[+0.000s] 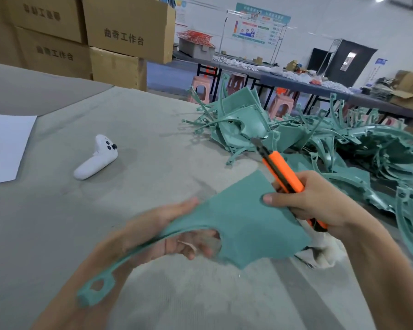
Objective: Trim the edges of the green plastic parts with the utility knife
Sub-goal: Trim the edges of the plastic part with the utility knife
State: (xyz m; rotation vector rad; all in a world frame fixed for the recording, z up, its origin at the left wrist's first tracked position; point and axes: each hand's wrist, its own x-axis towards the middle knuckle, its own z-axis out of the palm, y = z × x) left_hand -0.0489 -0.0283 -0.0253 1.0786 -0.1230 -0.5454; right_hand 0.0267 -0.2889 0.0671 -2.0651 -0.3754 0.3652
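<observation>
Your left hand (172, 234) holds the green part (243, 217), seemingly light, thin and bendy, so support it near the edge; your right hand (320, 201) clasps the utility knife (281, 170).

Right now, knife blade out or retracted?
Out: blade section projects beyond the orange body of the utility knife, gripped by the right hand.

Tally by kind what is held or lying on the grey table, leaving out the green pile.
Knife: 1
Green part: 1
Controller: 1
Paper sheet: 1
Cloth: 1
Total: 5
</observation>
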